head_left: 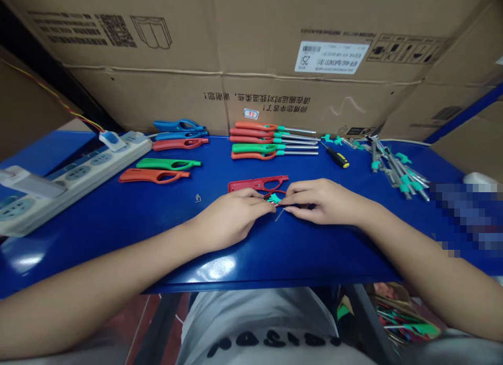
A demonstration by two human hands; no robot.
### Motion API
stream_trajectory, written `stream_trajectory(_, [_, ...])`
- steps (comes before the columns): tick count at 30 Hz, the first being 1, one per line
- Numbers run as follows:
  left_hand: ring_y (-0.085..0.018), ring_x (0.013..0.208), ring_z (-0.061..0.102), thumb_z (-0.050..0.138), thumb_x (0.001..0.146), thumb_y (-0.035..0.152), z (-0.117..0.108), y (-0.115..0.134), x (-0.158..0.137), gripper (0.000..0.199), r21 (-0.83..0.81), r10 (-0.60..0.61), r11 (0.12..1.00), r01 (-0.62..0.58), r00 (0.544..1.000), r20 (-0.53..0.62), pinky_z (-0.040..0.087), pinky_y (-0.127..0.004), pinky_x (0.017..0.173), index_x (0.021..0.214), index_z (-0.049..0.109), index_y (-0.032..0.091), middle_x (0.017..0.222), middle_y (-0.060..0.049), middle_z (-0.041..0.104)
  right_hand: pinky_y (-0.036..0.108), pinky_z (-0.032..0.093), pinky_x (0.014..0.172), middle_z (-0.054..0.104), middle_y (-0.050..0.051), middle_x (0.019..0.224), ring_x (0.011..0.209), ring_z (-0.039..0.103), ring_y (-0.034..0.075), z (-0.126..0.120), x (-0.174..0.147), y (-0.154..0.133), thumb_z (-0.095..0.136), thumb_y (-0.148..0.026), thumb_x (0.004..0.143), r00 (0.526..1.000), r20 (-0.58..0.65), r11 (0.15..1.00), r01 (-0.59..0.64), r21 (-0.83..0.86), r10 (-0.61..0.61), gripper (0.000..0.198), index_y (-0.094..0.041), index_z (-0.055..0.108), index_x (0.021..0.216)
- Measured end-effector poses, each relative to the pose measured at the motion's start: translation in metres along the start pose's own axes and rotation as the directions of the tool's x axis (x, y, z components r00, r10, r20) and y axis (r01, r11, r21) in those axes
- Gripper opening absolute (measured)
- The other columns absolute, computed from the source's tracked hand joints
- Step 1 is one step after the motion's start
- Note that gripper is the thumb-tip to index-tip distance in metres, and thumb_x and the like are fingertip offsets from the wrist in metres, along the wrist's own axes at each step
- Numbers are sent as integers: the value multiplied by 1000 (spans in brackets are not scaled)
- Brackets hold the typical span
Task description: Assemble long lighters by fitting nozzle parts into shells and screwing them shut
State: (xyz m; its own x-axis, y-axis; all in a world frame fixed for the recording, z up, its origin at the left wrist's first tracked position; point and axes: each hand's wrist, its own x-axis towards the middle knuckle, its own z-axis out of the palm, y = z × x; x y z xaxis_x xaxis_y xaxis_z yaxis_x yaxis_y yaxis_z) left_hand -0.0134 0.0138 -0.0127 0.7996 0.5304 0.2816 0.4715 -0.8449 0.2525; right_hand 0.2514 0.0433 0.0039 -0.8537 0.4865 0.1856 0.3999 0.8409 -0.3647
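Observation:
My left hand (239, 213) is closed, its thumb and fingers pressed round a red lighter casing that it largely covers. A green trigger piece (274, 198) shows between the two hands. My right hand (326, 200) meets it from the other side, fingertips pinched together at the same spot. From under the right fingertips a thin metal piece (279, 215) sticks out toward the table's front. Just behind the hands lies a red casing half (255, 184) with its inner side up. What the fingertips touch is partly hidden.
Lighter shells in blue (178, 125), green (168, 164) and orange (153, 176) lie left. Several lighters with metal tubes (275, 140) sit behind. A screwdriver (337, 156), loose tubes (401, 168), small screws (198, 198) and a power strip (78, 176) share the blue table (243, 265).

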Motion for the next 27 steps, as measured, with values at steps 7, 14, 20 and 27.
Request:
stream_trajectory(7, [-21,107,67,48,96,7,2,-1,0,32,-5,-10,1000,10,1000,-19,56,-35,94,120,66,17,113,-8,74,26,50,74,71,7,105,85,69,16,-2,1,-4,55,-26,98,998,58,996,-11,-89,16,26,-19,75,115])
stream_trajectory(14, [-20,104,67,53,93,6,-5,-1,4,26,-153,-84,985,80,996,-23,55,-33,91,113,65,18,113,-7,70,26,51,79,72,8,108,90,71,17,-5,0,-4,54,-26,99,998,53,997,-11,-81,15,27,-19,75,114])
stream_trajectory(20, [-21,105,65,56,93,10,-5,-5,5,24,-201,-134,972,125,990,-32,55,-35,95,115,66,15,113,-8,67,27,49,73,72,8,104,86,70,17,-3,0,-4,54,-30,99,997,83,984,18,-176,-3,27,-21,75,114])
stream_trajectory(27, [-23,115,64,55,94,13,-3,-9,3,30,-182,-105,979,94,993,-48,53,-35,101,122,64,16,121,-10,69,26,53,77,74,7,106,88,71,16,-9,-3,4,58,-29,96,990,-138,996,13,-91,-25,25,-19,74,113])
